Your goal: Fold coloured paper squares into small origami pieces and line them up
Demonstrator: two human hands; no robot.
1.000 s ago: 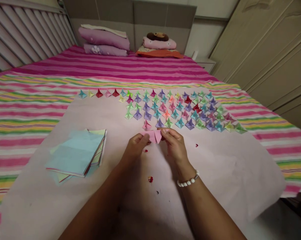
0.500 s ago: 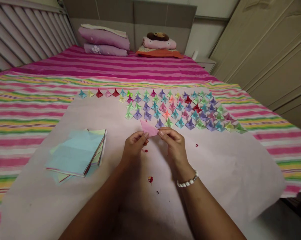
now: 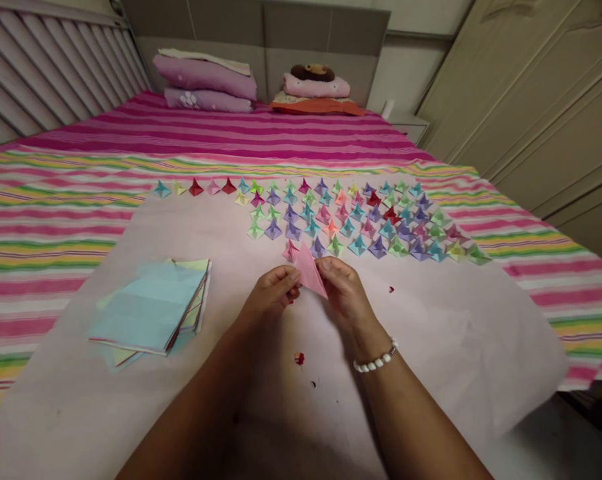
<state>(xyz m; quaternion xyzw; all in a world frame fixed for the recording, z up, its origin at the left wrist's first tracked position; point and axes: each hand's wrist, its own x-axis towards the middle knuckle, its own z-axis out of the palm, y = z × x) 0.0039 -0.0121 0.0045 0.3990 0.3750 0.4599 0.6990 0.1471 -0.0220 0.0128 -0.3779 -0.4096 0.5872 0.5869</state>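
Observation:
Between my hands is a pink folded paper [image 3: 311, 272], shaped like a narrow triangle with one point upward. My left hand [image 3: 277, 288] pinches its left edge with thumb and finger. On the other side, my right hand [image 3: 341, 283], with a white beaded bracelet on the wrist, grips the right edge. Just behind the paper stands a small pink origami piece [image 3: 290, 251], partly hidden by it. Rows of small origami pieces [image 3: 357, 245] in many colours spread across the far part of the pale sheet [image 3: 201, 400].
A stack of square coloured papers [image 3: 148, 307], light blue on top, lies to the left. Small red marks or scraps [image 3: 299, 359] dot the sheet. Striped bedding [image 3: 55, 230] surrounds it. Folded purple bedding [image 3: 205, 77] and a brown plush toy [image 3: 313, 72] sit by the headboard.
The pink paper has turned between my fingers from lying slanted to standing more upright, its lower point now toward me. The pink origami piece behind it has come into view.

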